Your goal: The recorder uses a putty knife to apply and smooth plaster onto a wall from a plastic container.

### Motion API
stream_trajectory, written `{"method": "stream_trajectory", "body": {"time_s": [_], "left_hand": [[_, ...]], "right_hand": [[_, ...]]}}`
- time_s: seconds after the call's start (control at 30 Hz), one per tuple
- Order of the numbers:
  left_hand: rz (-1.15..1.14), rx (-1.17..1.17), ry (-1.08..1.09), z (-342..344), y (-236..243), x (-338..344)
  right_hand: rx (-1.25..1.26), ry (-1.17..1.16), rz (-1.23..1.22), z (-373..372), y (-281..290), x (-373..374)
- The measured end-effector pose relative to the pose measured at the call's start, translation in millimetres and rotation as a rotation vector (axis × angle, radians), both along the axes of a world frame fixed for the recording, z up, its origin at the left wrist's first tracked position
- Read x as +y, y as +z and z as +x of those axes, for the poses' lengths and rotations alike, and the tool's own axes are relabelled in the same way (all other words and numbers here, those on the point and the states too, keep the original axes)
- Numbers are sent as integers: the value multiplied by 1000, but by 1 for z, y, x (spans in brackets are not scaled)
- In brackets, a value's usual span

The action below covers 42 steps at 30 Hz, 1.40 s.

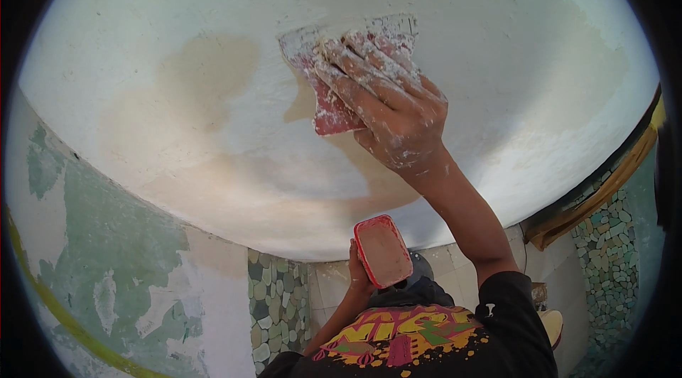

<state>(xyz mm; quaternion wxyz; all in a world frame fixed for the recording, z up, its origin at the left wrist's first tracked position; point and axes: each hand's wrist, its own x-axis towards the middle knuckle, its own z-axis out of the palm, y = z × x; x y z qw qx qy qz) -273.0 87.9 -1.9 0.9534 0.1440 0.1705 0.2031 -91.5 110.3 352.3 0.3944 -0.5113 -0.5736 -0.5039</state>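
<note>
My right hand (405, 108), spattered with white putty, is closed on a wide putty spreader (334, 114) with a reddish body. The pale far edge of the spreader lies against the white curved-looking wall (213, 1), and my fingers press flat over its face. Lower down, near my body, my left hand (359, 269) grips the side of a red rectangular tub (391, 285). Smooth beige-white putty (384, 249) shows inside it. Most of the left fingers are hidden by the tub.
Damp-looking darker patches (206, 69) mark the wall. Peeling green wall (121, 243) stands at the left, beside a strip of pebble stone (277, 300). At the right are a brown wooden-looking edge (590, 200) and another pebbled strip (611, 250). Pale floor tiles (330, 282) lie below.
</note>
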Motion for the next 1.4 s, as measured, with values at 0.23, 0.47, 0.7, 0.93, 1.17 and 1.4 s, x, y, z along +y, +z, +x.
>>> {"method": "stream_trajectory", "body": {"time_s": [0.23, 0.47, 0.7, 0.93, 1.17, 1.4], "left_hand": [[24, -67, 10, 2, 18, 10], [36, -124, 34, -3, 21, -2], [58, 36, 66, -8, -13, -9], [36, -36, 67, -15, 14, -12], [43, -99, 54, -10, 23, -18], [45, -158, 96, -16, 11, -5]], "right_hand": [[117, -34, -225, -16, -26, -29], [-40, -29, 39, -10, 46, -45], [64, -33, -105, -9, -22, -20], [102, 69, -148, -19, -4, -43], [110, -140, -44, 4, -6, -32], [242, -35, -237, -17, -55, -67]]}}
